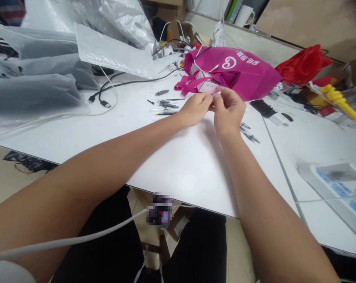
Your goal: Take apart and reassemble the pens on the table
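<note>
My left hand (197, 108) and my right hand (229, 110) meet over the white table, fingertips together in a pinch. Between them is something small, mostly hidden by the fingers; a pale bit shows at the right fingertips, but its kind cannot be made out. Left of my left hand lie several pen parts (167, 105), among them clear barrels and dark refills. A grey pen piece (162, 92) and a small black piece (150, 101) rest farther left. More pens (248, 133) lie beside my right wrist.
A magenta bag (248, 74) lies just behind my hands. Grey plastic bags (36, 90) and black USB cables (105, 103) occupy the left side. At right stand a power strip (337, 184) and a red bag (307, 65). A white cable (107, 228) crosses my lap below the table edge.
</note>
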Demonstrator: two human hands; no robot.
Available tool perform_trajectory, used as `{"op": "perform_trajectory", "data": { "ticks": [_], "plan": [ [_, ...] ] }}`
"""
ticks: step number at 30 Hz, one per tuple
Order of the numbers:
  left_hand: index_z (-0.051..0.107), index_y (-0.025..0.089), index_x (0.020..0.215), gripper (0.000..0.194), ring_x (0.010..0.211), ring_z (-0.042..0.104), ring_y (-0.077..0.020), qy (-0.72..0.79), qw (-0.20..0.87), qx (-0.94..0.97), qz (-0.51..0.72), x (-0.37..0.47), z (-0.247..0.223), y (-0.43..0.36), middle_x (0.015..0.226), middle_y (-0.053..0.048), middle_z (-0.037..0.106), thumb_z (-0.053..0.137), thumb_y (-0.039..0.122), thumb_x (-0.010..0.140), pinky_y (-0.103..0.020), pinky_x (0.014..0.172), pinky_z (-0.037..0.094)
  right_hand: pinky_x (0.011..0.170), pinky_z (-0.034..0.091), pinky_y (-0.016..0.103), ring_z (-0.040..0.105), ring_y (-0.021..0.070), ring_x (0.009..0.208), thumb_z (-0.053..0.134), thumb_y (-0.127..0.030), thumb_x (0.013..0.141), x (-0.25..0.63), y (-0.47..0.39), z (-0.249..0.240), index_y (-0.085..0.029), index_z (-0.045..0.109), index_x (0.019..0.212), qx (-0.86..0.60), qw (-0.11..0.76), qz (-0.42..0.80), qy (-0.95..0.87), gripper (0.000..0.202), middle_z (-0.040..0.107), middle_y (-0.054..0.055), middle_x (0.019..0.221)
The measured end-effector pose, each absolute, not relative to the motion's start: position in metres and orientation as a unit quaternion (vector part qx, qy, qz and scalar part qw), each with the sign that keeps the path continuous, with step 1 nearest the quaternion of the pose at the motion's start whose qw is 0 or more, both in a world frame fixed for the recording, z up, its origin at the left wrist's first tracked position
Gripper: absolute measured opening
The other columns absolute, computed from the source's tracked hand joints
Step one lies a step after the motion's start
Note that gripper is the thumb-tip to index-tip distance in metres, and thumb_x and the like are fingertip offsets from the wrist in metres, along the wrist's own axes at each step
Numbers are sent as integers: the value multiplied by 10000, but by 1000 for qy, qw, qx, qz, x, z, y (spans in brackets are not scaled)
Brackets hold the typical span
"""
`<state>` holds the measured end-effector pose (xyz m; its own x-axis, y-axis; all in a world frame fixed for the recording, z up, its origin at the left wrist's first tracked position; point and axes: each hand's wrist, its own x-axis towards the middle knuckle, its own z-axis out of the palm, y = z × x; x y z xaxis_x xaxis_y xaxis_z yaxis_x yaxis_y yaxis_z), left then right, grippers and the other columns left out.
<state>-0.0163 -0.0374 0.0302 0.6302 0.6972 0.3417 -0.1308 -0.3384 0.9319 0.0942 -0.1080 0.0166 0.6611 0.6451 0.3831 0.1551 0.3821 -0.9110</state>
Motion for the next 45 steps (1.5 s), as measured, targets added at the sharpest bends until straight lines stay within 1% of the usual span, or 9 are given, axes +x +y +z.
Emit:
{"op": "perform_trajectory", "data": {
  "ticks": [5, 11, 22, 25, 28, 32, 37, 41, 45],
  "plan": [
    [494, 249, 760, 469, 852, 671, -188, 210, 596, 696, 339, -21, 39, -45, 703, -8, 567, 552, 327, 1220, -356, 808, 548, 1018, 753, 454, 798, 310, 1389, 1022, -559, 810, 97, -105, 15, -347, 851, 1089, -519, 748, 179, -373, 391, 858, 14, 1237],
    [553, 228, 872, 471, 817, 674, -178, 219, 605, 689, 333, -24, 41, -49, 699, 3, 516, 598, 535, 1226, -314, 721, 505, 944, 760, 417, 807, 299, 1335, 1044, -544, 787, 97, -107, 18, -348, 831, 1099, -513, 752, 181, -372, 426, 842, 17, 1199],
    [604, 216, 928, 452, 810, 687, -179, 208, 607, 689, 337, -23, 41, -51, 720, 8, 520, 600, 559, 1223, -314, 733, 506, 915, 756, 405, 814, 293, 1299, 1027, -521, 812, 94, -111, 21, -343, 836, 1106, -526, 748, 171, -367, 393, 827, 16, 1169],
    [580, 230, 900, 436, 683, 585, -133, 213, 635, 667, 327, -22, 41, -50, 688, 29, 461, 605, 519, 1227, -281, 645, 427, 883, 746, 385, 827, 279, 1233, 1018, -549, 827, 99, -109, 18, -334, 837, 1111, -524, 749, 169, -368, 400, 824, 18, 1125],
    [533, 242, 861, 431, 549, 393, -86, 222, 688, 618, 310, -21, 43, -53, 655, 58, 396, 685, 469, 1195, -258, 542, 261, 839, 735, 362, 836, 253, 1147, 995, -603, 856, 108, -106, 12, -324, 821, 1119, -524, 744, 177, -374, 421, 821, 17, 1099],
    [493, 240, 843, 448, 481, 241, -54, 234, 752, 545, 288, -21, 47, -57, 624, 92, 328, 745, 442, 1154, -247, 522, 108, 789, 722, 361, 833, 229, 1013, 948, -645, 921, 120, -97, 2, -301, 793, 1152, -535, 723, 161, -406, 443, 809, 20, 1048],
    [485, 241, 827, 448, 430, 191, -45, 235, 795, 484, 280, -21, 49, -57, 589, 107, 283, 720, 443, 1150, -236, 513, 56, 769, 714, 402, 819, 240, 932, 873, -712, 985, 124, -92, -7, -316, 761, 1191, -540, 696, 122, -458, 460, 786, 27, 965],
    [447, 246, 805, 481, 427, 140, -44, 228, 807, 469, 278, -21, 49, -55, 562, 116, 232, 667, 455, 1178, -228, 496, 31, 826, 715, 443, 848, 282, 1023, 820, -776, 1002, 123, -91, -8, -313, 730, 1204, -545, 677, 81, -489, 513, 797, 48, 996],
    [438, 252, 802, 501, 435, 113, -46, 199, 829, 445, 275, -20, 47, -53, 547, 119, 219, 659, 485, 1187, -230, 489, 3, 881, 720, 472, 861, 305, 1089, 781, -767, 1038, 121, -94, -7, -314, 711, 1257, -546, 663, 42, -509, 507, 821, 70, 1053]
  ]
}}
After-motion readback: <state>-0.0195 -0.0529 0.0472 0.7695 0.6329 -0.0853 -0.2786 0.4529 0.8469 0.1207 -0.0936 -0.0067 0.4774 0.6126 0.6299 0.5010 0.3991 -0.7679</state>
